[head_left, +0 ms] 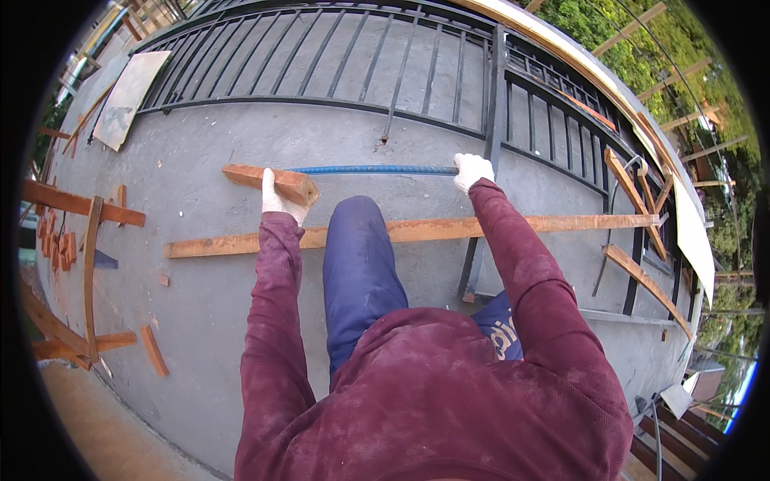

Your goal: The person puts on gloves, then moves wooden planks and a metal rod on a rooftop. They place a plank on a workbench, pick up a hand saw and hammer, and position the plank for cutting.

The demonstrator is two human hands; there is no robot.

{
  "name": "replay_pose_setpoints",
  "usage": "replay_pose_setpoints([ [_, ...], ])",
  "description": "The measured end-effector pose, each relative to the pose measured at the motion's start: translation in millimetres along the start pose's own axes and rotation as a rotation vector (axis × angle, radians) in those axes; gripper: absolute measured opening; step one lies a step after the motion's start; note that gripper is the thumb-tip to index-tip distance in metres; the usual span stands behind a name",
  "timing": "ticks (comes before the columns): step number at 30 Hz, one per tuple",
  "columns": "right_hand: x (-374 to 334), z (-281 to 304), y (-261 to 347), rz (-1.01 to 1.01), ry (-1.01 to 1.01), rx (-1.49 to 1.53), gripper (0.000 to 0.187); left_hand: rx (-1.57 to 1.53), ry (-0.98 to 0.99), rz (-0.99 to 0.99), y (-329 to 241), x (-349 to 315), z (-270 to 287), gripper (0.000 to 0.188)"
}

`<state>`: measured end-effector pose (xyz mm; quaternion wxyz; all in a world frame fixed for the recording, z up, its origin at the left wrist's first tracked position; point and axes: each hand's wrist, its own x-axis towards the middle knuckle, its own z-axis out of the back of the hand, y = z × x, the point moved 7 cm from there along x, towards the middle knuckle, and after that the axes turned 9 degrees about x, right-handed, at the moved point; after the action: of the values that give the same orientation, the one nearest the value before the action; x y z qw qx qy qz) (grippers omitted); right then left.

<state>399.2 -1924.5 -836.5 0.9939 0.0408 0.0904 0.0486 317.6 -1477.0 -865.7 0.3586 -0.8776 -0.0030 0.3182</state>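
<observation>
My left hand [281,200], in a white glove, grips a short reddish wooden block [250,174] near its right end. A blue ribbed metal bar [377,170] runs level from behind the block to my right hand [474,171]. That hand, also gloved in white, is closed around the bar's right end. Whether the bar touches the block is hidden behind it. A long wooden batten [433,230] stretches crosswise nearer to me, passing behind both forearms and my bent knee.
A black metal railing [345,56] lies beyond my hands, with a dark post [496,88] on the right. Wood offcuts [154,350] and beams [88,204] are at the left. More battens [650,289] lean at the right. A pale board [132,100] is far left.
</observation>
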Motion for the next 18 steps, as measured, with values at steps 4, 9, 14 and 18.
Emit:
replay_pose_setpoints([
  [4,-44,51,17,0.055,-0.318,0.460,0.033,0.306,0.278,0.298,45,50,-40,0.104],
  [9,-220,53,-12,-0.046,-0.212,0.796,0.029,1.352,0.559,-0.078,107,58,-85,0.093],
  [14,-463,27,-165,-0.819,-0.634,1.306,0.039,2.157,0.854,-0.440,155,-7,-141,0.079],
  [18,-681,-29,-254,-1.307,-1.117,1.210,0.039,2.267,0.991,-0.584,211,-39,-164,0.095],
])
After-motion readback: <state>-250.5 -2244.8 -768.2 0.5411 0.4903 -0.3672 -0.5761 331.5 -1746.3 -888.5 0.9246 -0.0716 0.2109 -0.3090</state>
